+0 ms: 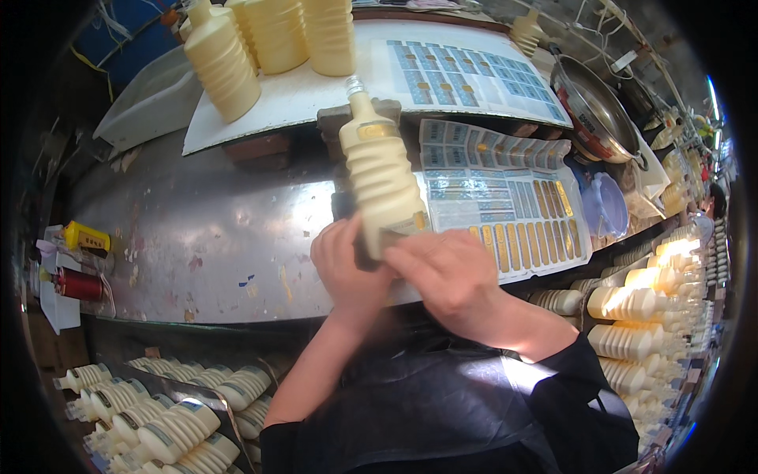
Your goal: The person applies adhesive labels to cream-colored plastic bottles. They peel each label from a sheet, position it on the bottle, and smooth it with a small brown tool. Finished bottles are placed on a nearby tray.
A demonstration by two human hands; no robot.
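A cream bottle (384, 175) with a wavy ribbed body and a pale threaded neck is tilted, its neck pointing away from me. Gold patches show on its shoulder and near its base. My left hand (347, 261) is closed around the bottle's lower end. At the base's right side, my right hand (450, 272) has its fingertips pinched together against the surface, by the lower gold patch. What sits between those fingertips is hidden. Beside the bottle lie sheets of gold and blue decals (517, 229), close to my right hand.
Cream bottles (223, 67) stand on a white board (387, 63) at the back, beside more decal sheets (466, 75). A metal pan (598, 107) and a lilac bucket (606, 204) are at right. Many bottles (180, 430) lie low on both sides. Red (79, 284) and yellow containers (87, 236) sit far left.
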